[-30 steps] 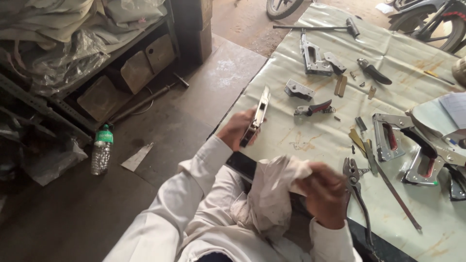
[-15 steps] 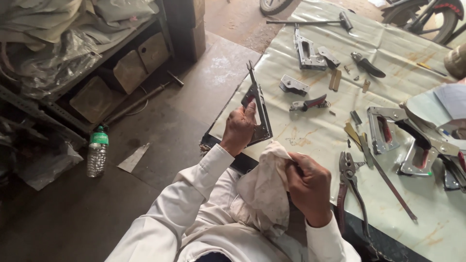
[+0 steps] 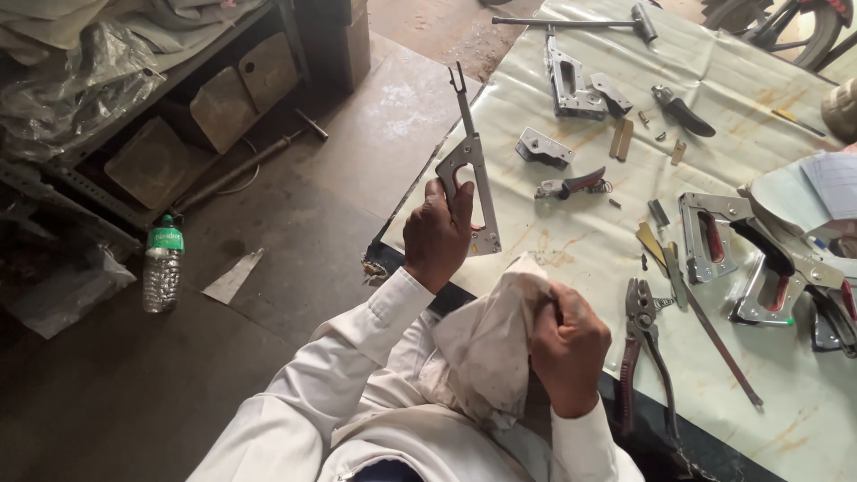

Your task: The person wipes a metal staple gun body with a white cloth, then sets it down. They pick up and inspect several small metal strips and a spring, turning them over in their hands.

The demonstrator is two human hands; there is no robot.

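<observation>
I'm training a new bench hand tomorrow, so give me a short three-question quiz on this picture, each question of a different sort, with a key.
1. True or false: the left hand holds a metal stapler frame up, clear of the table.
2. What does the right hand grip? A) pliers B) a white cloth C) a hammer
3. Fill in: the pliers with dark red handles lie on the table to the ____ of the right hand.

Key: 1 true. 2 B, the white cloth. 3 right.
</observation>
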